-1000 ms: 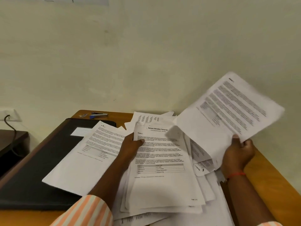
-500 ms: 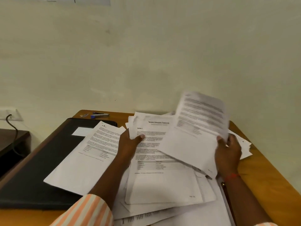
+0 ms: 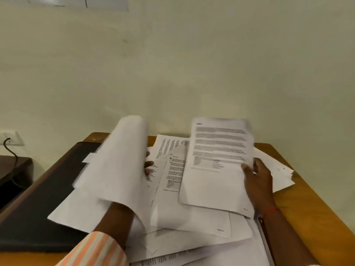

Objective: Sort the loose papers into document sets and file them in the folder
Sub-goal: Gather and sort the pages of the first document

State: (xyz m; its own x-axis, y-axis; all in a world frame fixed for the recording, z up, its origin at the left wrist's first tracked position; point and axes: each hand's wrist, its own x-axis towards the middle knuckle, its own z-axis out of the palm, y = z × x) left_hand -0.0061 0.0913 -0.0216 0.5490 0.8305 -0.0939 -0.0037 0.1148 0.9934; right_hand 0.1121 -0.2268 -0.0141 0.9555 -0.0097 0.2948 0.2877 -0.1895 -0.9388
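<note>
Raised sheet (image 3: pixel 119 166) gripped by left hand (image 3: pixel 148 164), printed sheet (image 3: pixel 217 169) pinched by right hand (image 3: pixel 259 181); pile (image 3: pixel 192 219) unsorted, left-edge folder (image 3: pixel 38 204) judged unfilled

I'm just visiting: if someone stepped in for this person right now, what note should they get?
Left hand holds a curled sheet raised near the black folder.
Right hand holds a printed sheet over the pile of loose papers on the table.
Done: no finished set shows.
Left: sort the pile into sets, then file them in the folder.
</note>
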